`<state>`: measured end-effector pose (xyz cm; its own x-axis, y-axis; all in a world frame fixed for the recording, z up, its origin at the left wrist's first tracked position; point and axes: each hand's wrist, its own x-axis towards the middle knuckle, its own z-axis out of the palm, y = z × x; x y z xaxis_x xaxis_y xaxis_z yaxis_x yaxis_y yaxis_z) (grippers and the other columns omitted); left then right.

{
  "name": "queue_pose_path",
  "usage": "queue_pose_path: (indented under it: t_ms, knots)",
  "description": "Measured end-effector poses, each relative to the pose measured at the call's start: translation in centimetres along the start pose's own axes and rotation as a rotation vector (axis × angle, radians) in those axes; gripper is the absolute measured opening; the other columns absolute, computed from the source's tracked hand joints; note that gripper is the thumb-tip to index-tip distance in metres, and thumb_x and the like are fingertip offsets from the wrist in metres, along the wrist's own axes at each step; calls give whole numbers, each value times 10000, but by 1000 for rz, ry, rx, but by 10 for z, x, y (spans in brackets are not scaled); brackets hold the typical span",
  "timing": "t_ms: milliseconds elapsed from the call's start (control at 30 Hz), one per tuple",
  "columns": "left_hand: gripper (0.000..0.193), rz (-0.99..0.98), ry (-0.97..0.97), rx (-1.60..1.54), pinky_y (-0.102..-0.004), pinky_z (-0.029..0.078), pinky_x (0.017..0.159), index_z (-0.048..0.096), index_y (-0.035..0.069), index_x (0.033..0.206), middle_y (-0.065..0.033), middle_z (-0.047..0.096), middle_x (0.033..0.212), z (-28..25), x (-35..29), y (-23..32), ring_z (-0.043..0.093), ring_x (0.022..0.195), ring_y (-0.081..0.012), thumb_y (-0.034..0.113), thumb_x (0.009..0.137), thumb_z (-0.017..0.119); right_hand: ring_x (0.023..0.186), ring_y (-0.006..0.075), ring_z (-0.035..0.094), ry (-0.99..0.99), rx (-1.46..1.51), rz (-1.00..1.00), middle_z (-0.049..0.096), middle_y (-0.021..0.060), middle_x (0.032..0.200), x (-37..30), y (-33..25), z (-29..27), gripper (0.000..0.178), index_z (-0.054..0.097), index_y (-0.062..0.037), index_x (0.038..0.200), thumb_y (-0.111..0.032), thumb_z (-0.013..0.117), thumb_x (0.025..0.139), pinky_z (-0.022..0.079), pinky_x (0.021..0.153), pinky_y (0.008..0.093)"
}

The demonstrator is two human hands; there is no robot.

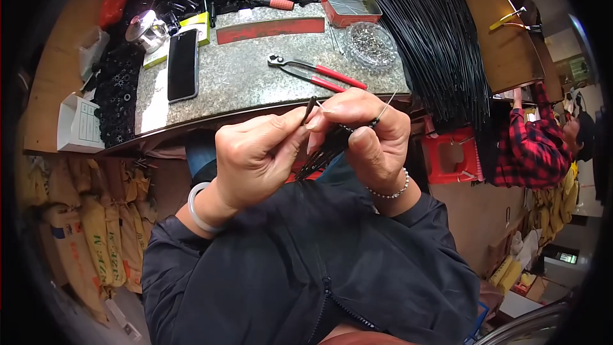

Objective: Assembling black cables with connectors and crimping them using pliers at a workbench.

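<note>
My left hand (252, 147) is closed in a pinch round the end of a thin black rod (309, 109). Close beside it, my right hand (380, 137) has its thumb and forefinger together near the rod's tip. A thin pale wire (386, 106) sticks out between the right hand's fingers, and small black bits show by its curled fingers. More dark strands (322, 153) hang below the hands, partly hidden. Just beyond, on the speckled worktop (239, 99), lie red-handled pincers (316, 73), apart from both hands.
A phone (183, 64) leans on a yellow box at the left. Beyond lie a red strip (271, 30), a screwdriver (281, 4), a tin of pins (351, 5) and a tub of small metal parts (370, 46). Long black rods (440, 45) pile up right. A person in plaid (533, 147) sits at far right.
</note>
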<state>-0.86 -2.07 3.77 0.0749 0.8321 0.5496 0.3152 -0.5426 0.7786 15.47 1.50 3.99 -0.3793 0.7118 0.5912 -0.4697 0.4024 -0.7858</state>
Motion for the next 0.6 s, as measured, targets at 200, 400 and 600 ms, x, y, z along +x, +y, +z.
queue_pose_path:
  t_ms: [200, 400, 600]
  knots:
    - [219, -5, 7, -7, -257, 470, 487, 659, 1, 969, -101, 625, 659, 3, -2, -2, 623, 546, -185, 0, 750, 665, 804, 173, 609, 23, -82, -4, 630, 142, 916, -1, -1, -1, 261, 613, 52, 1015, -170, 577, 882, 488, 717, 274]
    - [222, 72, -6, 117, -260, 475, 494, 654, -15, 962, -114, 631, 673, 2, 1, 5, 623, 544, -189, -10, 741, 671, 843, 152, 561, 21, -256, -40, 588, 125, 962, 0, -6, 0, 252, 621, 29, 1026, -168, 592, 871, 458, 736, 256]
    - [388, 174, -138, 107, -267, 522, 624, 544, -53, 1149, -163, 634, 865, 0, -3, 10, 648, 739, -210, -47, 769, 624, 855, 142, 513, 72, -185, -99, 536, 121, 1018, -3, 1, 2, 297, 610, 16, 1059, -218, 592, 877, 433, 743, 253]
